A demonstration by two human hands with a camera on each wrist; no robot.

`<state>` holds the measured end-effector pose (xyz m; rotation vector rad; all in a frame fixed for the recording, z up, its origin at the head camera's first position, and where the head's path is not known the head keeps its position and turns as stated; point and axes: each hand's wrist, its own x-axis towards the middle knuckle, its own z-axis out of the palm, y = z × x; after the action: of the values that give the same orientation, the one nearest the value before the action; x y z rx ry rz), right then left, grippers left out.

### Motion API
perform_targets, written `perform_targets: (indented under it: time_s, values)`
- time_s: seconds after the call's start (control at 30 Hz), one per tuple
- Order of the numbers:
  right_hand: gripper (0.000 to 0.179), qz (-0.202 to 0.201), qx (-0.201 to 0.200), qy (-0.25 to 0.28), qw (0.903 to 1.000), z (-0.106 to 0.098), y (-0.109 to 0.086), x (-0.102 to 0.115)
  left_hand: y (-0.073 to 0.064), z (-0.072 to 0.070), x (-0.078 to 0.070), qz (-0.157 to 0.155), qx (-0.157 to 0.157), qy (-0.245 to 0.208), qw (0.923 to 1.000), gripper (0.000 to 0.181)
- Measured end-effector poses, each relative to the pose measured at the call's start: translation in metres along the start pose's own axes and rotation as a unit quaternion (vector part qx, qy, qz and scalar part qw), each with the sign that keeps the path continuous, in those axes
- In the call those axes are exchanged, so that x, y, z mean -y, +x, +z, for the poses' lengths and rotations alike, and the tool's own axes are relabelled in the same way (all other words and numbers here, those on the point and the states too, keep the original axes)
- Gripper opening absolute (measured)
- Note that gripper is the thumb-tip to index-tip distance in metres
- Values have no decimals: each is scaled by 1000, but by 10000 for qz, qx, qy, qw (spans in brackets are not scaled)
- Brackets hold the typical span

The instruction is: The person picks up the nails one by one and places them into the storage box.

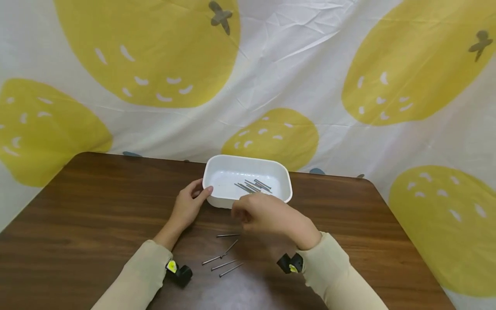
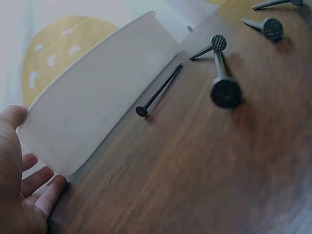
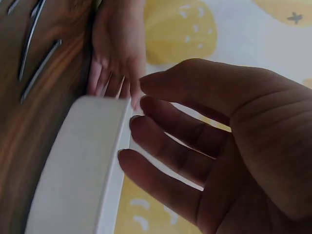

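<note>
A white rectangular container (image 1: 221,202) stands toward the back of the table, with a small heap of nails (image 1: 253,186) inside. At its left end my left hand (image 1: 186,207) holds it, thumb on the rim and the other fingers low by the outer wall. Over the front rim hovers my right hand (image 1: 269,215), its fingers (image 3: 170,151) loosely bent; in the right wrist view nothing shows between thumb and fingertips. Several loose nails (image 1: 226,265) lie on the table in front of the container; one nail (image 2: 162,88) is close to its wall in the left wrist view.
The brown wooden table (image 1: 116,206) ends at a hanging curtain (image 1: 267,82) with yellow fruit shapes, just behind the container. Small black devices (image 1: 182,275) are strapped at both sleeve cuffs.
</note>
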<state>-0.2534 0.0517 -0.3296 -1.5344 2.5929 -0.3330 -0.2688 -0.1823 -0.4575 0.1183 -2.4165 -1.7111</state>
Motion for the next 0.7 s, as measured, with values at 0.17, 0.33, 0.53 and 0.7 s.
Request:
perform_targets:
  time_s: [0.17,0.33,0.53,0.7]
  values:
    - [24,-8,229,134,9996,14,-1,8,0,-1,-1,33,8,-31,10000,58]
    - [25,-30,359,-3,9994,40,1,15,-6,-2,3,65,-69,-15,10000,58]
    - [27,-59,668,-231,9975,68,3,24,-16,-3,10,-83,-95,-4,9999,59]
    - [31,0,564,-405,9976,72,6,23,-12,-5,9,33,-140,-19,9999,59]
